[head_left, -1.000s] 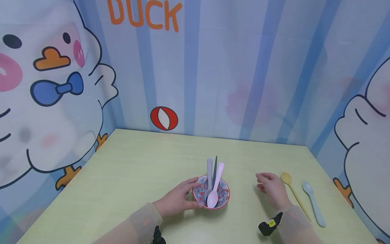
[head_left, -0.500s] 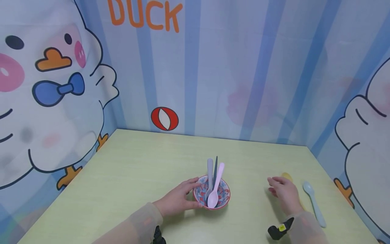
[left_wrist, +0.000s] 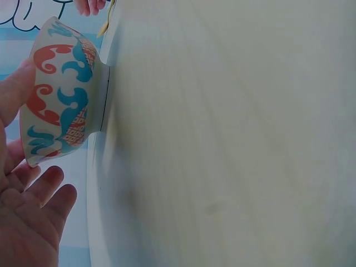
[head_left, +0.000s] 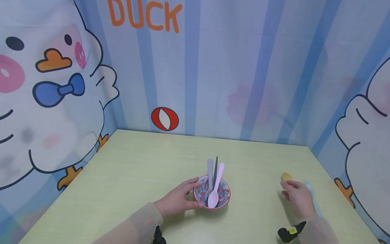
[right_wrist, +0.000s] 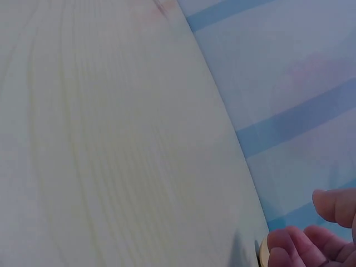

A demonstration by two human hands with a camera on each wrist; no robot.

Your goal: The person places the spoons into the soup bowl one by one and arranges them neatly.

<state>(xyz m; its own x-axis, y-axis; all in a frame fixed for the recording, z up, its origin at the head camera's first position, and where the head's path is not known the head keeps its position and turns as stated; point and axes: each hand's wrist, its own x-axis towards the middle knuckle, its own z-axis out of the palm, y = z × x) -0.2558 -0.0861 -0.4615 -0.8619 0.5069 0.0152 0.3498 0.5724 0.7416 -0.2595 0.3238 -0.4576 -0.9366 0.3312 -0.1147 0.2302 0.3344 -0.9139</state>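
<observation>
Head view: your left hand (head_left: 176,200) rests against the near-left side of the patterned bowl (head_left: 223,198), thumb and fingers loosely curved round its wall. The left wrist view shows the same contact: a fingertip touches the bowl's (left_wrist: 58,94) rim, and the remaining fingers (left_wrist: 47,194), slightly bent and side by side, lie just below the bowl wall. The bowl stands upright on the pale green table (head_left: 137,169).

Inside the bowl, beyond your left fingertips, three utensils lean with their handles pointing away from you: a grey spoon (head_left: 209,169), a dark thin utensil (head_left: 215,167) whose kind cannot be told, and a pink spoon (head_left: 217,184) whose scoop lies nearest your thumb.

Your right hand (head_left: 298,198) lies well apart from the bowl, over the handle of the yellow spoon (head_left: 286,176); only the scoop shows, just beyond your fingertips. The fingers are curled downward; whether they pinch the handle cannot be told. In the right wrist view the curled fingertips (right_wrist: 300,245) sit close together with a sliver of the yellow spoon (right_wrist: 263,253) just beside them. The light blue spoon (head_left: 311,189) lies flat just to the outer side of your right fingers, partly hidden by the hand.
</observation>
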